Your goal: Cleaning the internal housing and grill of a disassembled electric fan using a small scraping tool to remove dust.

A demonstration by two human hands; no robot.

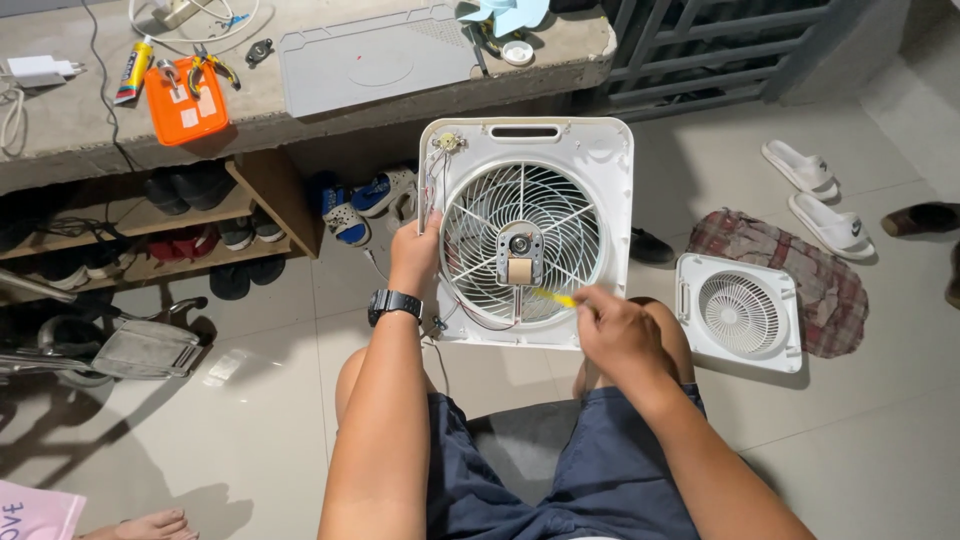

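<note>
A white square fan housing (527,232) is held upright above the knees, its grille facing the camera. Its left edge is gripped by the left hand (413,253), whose fingers are curled round behind the frame with the thumb at the front. A black wristwatch (393,303) is worn just below that hand.

A thin yellow tool (553,297) is pinched in the right hand (620,335) — the fingers are closed round its handle. The tip lies up and to the left of those fingertips, against the lower grille, just below the grey motor mount (521,253) at the hub. Thin wires (478,318) are seen running along the housing's lower left, near the left wrist.

Beyond the right hand's knuckles, a detached white fan cover (739,312) rests on the tiled floor (260,420), partly on a chequered cloth (810,275); white slippers (815,195) lie further out. Bare floor is found between the cover and the right forearm.

Past the left hand, a concrete bench (300,100) and a shoe shelf (150,235) close that side. On the bench are set an orange box (185,100), pliers (215,68) and a grey panel (375,60) — all well apart from both hands. A bare foot (150,525) of another person is seen at the lower left corner.
</note>
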